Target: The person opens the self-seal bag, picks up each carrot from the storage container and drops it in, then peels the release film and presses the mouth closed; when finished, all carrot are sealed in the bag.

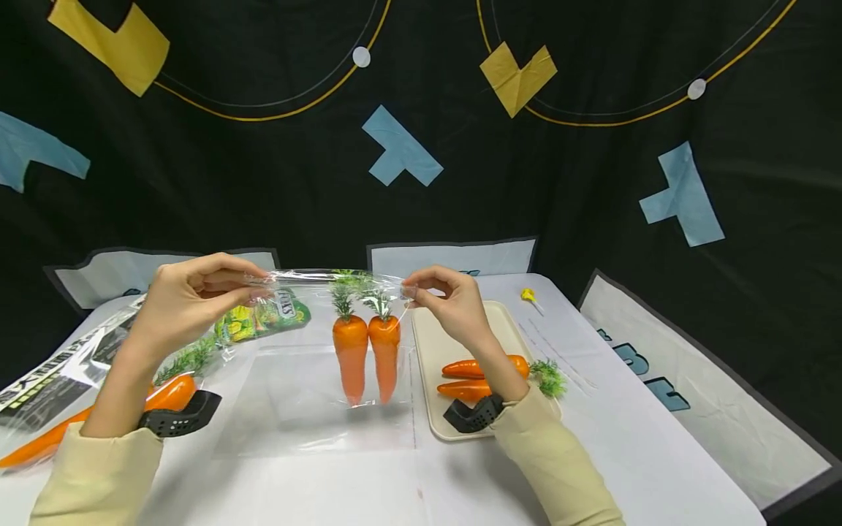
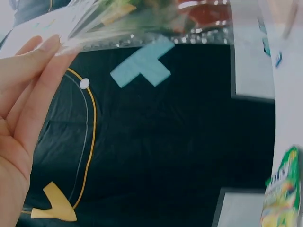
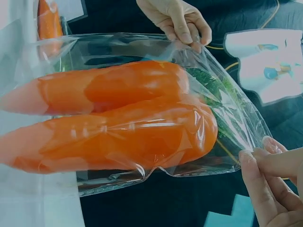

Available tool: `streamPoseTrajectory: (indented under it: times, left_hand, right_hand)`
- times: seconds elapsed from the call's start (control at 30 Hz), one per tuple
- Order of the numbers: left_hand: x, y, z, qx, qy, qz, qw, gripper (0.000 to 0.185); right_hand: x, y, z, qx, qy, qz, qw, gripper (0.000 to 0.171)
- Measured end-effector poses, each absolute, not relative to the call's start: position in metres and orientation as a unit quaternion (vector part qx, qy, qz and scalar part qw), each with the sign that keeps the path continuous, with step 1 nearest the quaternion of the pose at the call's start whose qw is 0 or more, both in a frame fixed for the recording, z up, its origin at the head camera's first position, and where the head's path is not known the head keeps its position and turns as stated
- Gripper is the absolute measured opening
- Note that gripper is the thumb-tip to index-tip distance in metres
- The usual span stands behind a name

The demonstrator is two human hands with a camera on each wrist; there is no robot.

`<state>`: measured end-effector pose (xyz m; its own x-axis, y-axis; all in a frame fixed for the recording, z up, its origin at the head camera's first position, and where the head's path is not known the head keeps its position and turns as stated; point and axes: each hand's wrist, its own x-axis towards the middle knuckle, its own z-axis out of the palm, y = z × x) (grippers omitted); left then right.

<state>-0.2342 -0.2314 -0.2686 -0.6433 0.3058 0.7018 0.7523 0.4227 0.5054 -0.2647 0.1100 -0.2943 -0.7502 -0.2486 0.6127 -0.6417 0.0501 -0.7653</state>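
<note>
1. A clear plastic bag (image 1: pixel 316 351) hangs above the white table (image 1: pixel 658 438), stretched by its top edge between the 2 hands.
2. The left hand (image 1: pixel 187 299) pinches the bag's top left corner, thumb and fingertips pressed together on the film. In the left wrist view the fingers (image 2: pixel 33 90) lie straight and close together against the bag's edge.
3. The right hand (image 1: pixel 447 299) pinches the bag's top right corner between thumb and forefinger; the other fingers are curled loosely. The right wrist view shows its fingertips (image 3: pixel 258 163) closed on the film's corner.
4. Inside the bag 2 orange carrots (image 1: pixel 366 354) hang side by side, touching, points down and green tops up near the bag's mouth. They sit toward the right side of the bag.
5. A cream tray (image 1: pixel 437 351) lies on the table just right of the bag, below the right wrist. On it lie 2 more carrots (image 1: pixel 470 378), on their sides with green tops pointing right.
6. Behind the bag's left part, near the left hand, lies a green and yellow packet (image 1: pixel 263 318).
7. At the near left, another carrot (image 1: pixel 167 394) lies on the table, partly hidden by the left forearm.
8. A small yellow object (image 1: pixel 528 296) lies at the far right of the table, well apart from the tray; what it is I cannot tell.
</note>
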Motion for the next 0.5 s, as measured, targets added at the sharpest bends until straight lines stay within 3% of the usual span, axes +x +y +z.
streamPoseTrajectory:
  times: [0.23,0.5]
  left_hand:
    - [-0.235,-0.266,-0.261,-0.290,-0.832,-0.411,0.235,0.035]
    - [-0.248,-0.304,-0.261,-0.211,-0.880,-0.392,0.166,0.031]
  right_hand:
    - [-0.292,0.078,-0.303,0.310,-0.715,0.618,0.099,0.014]
    - [-0.309,0.042,-0.306,0.278,-0.713,0.644,0.001,0.016]
